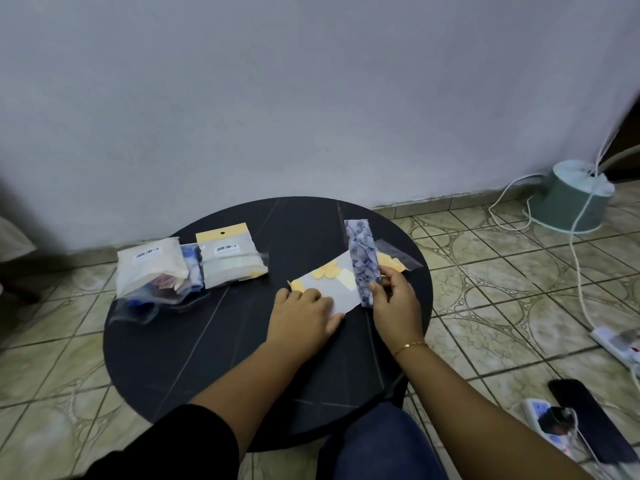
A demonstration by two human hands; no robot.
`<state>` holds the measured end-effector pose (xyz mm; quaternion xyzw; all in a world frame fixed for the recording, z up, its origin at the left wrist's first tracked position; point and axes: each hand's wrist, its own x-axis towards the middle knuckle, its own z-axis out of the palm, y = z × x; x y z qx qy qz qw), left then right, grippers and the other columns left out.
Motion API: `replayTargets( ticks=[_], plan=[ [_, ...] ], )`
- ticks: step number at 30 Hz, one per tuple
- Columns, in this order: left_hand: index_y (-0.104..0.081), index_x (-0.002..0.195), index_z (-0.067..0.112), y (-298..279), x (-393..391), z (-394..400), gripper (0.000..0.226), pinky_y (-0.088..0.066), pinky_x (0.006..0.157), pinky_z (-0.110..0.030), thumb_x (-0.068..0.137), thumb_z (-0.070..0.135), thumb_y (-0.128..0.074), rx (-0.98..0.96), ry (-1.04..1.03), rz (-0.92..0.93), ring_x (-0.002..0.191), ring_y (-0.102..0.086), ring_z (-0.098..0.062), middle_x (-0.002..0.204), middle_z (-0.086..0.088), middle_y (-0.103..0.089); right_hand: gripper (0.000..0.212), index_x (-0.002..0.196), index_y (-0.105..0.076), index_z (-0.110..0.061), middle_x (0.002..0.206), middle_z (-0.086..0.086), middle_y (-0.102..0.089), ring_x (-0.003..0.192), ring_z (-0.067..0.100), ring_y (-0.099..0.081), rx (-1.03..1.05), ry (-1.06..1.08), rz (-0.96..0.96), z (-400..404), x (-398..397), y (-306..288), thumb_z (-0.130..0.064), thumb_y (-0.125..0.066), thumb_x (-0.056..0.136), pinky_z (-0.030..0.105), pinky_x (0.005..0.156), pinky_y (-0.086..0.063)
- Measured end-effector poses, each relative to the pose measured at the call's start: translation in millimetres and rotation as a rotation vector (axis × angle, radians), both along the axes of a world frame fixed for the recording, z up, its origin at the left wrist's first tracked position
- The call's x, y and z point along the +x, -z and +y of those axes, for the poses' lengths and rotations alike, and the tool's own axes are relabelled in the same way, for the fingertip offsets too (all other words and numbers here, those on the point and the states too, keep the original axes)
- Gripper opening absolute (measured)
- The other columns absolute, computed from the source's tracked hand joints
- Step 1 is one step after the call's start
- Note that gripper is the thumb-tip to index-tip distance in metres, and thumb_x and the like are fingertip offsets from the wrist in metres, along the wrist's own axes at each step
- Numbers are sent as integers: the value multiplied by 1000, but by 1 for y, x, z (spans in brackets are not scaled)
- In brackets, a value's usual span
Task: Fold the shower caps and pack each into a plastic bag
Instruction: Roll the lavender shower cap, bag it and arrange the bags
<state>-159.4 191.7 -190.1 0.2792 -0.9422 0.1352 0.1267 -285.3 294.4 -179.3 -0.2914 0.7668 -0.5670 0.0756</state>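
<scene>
Pressing flat on the white, yellow-flowered shower cap (330, 284), the left hand (302, 315) keeps its fingers together and stretched toward the cap's left end. Just right of those fingertips, the right hand (394, 303) pinches the near end of a folded blue-patterned cap (363, 261) between thumb and forefinger; beyond it lies a clear plastic bag (398, 259) on the dark round table (207, 341).

Home room: tiled floor (502, 271), low round table (207, 341).
</scene>
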Motion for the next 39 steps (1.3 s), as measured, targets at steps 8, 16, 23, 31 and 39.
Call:
replayTargets(
  ticks=[8,16,23,31,39],
  plan=[
    [-68,65,21,-14,24,-23,44,-28,68,-30,92,32,-35,-202,276,44,49,-58,-17,64,6,-67,30,121,-57,-17,101,-11,-60,81,-6,-50,35,-115,241,20,26,-8,-15,-56,91,32,93,-36],
    [-69,72,19,-38,33,-19,31,-34,73,-30,91,29,-46,-335,392,345,70,-65,-15,74,5,-68,31,123,-54,-9,111,-7,-54,101,3,-50,-105,-206,335,21,27,-30,-7,-53,92,-1,82,-36],
    [-54,111,22,-42,48,0,34,-28,94,-33,89,46,-45,-13,176,811,120,-45,-17,126,-2,-54,27,121,-56,-15,106,0,-64,93,9,-61,-265,-48,14,7,25,-57,-13,-53,94,9,70,-49],
    [-36,129,16,-31,57,19,49,-33,107,-36,87,23,-61,662,-90,1050,129,-38,-17,140,1,-38,13,93,-59,-2,97,14,-64,85,23,-64,-707,-23,-1033,-1,23,-97,0,-47,94,35,65,-57],
    [-36,116,18,-44,41,9,38,-41,71,-22,87,10,-58,1297,-211,1021,88,-50,-3,125,4,-46,18,90,-51,10,104,19,-57,99,30,-58,-659,-167,-1393,12,33,-119,-1,-39,98,42,104,-39]
  ],
)
